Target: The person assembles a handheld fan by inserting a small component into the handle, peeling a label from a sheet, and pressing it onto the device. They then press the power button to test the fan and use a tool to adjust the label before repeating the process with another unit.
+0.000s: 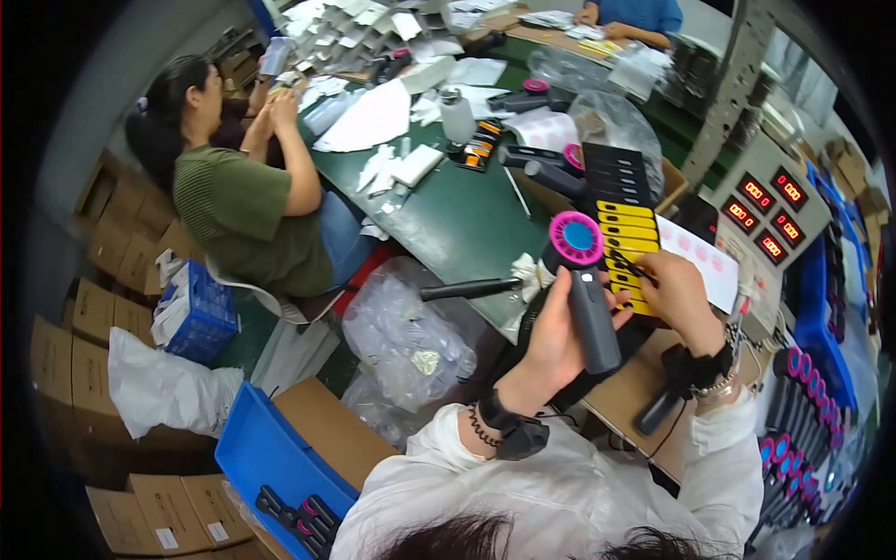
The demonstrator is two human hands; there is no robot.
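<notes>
My left hand (556, 333) is wrapped round the dark grey handle of a hair-dryer-like device (595, 322), its round pink and blue end pointing up and away. Just right of it lies a sheet of yellow labels (627, 222) with black markings; the sheet's far part is black. The fingers of my right hand (679, 291) are pinched together at the right edge of the yellow labels, on a label whose outline they partly cover. A black cylindrical tool (471, 289) lies left of my left hand, near a crumpled white piece (532, 277).
Red digital readouts glow on a pale panel (773, 210) at the right, beside a metal post. Several similar devices (798, 420) stand at the lower right. A green table (457, 219) carries papers and a bottle. A co-worker (252, 196) sits at left; another works at the far side.
</notes>
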